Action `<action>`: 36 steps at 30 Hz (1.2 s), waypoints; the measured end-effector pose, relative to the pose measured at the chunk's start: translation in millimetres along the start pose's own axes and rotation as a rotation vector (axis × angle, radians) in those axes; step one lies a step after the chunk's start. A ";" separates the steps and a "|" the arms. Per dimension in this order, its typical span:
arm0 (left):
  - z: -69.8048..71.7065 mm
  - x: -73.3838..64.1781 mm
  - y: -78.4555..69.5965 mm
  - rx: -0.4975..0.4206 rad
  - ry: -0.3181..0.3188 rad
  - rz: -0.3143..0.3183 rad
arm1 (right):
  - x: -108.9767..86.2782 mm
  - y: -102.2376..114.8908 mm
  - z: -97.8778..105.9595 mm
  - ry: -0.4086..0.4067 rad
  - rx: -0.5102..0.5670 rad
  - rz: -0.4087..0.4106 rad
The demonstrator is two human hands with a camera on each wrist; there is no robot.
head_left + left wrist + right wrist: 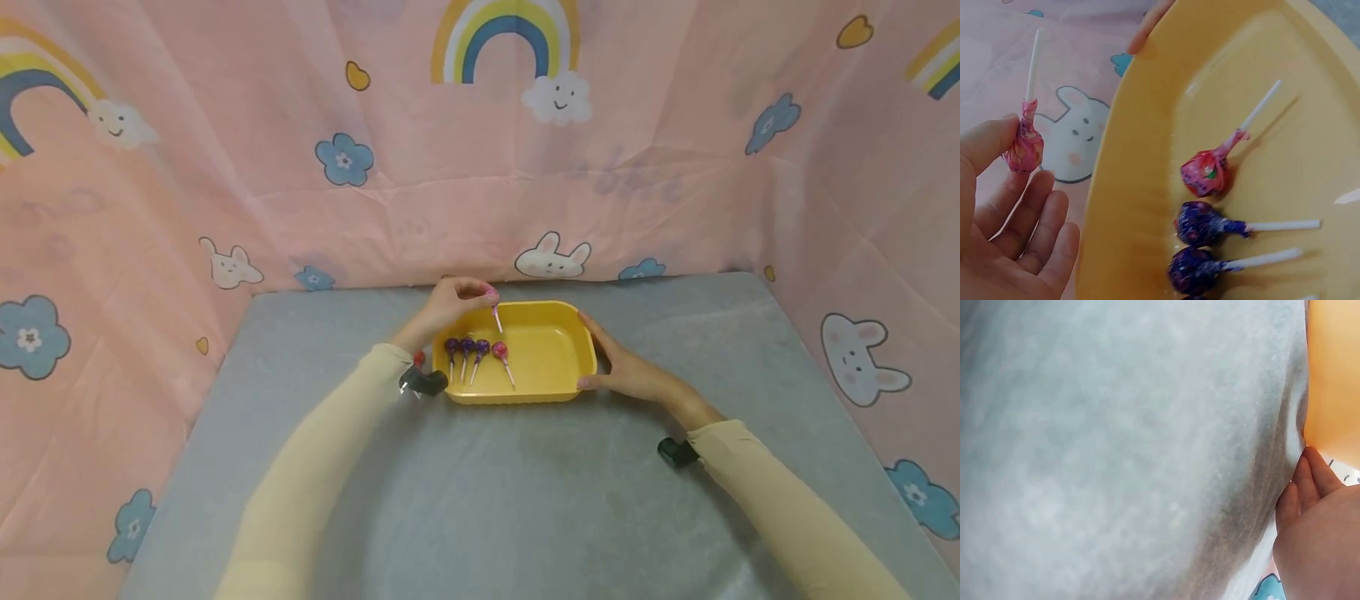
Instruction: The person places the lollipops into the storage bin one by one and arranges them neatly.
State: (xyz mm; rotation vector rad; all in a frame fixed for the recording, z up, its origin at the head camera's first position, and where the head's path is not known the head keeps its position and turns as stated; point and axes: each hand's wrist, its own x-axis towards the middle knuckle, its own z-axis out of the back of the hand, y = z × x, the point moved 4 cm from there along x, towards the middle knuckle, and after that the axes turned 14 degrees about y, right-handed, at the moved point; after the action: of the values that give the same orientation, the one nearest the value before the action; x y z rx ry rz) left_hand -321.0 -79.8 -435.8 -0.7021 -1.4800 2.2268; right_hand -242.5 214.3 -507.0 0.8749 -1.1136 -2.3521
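My left hand is over the tray's back left corner, pinching a pink-wrapped lollipop by its head between thumb and index finger. Its white stick points down toward the tray in the head view. The yellow tray holds a row of lollipops on its left side: several purple-wrapped ones and a pink-red one, heads toward the back. At the tray's right end, my right hand holds the rim, thumb at the front corner and fingers farther back.
A small red object shows beside the tray's left end, partly hidden by the left wrist and its black wrist camera. The grey tabletop reaches back to a pink patterned cloth, which rises close behind the tray and at both sides.
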 end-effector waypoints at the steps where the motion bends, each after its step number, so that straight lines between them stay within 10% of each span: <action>1: -2.8 1.6 1.3 0.011 0.003 0.002 | 0.0 -0.5 -0.1 0.000 0.003 0.001; 36: -57.9 11.9 36.6 0.095 0.048 0.062 | -0.1 -1.1 -0.6 -0.002 0.030 0.020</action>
State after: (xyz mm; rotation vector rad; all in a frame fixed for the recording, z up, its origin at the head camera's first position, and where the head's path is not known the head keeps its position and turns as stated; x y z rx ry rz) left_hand -297.6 -44.1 -490.7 -0.7755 -1.3374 2.2922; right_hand -242.2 214.7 -508.1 0.8685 -1.1562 -2.3260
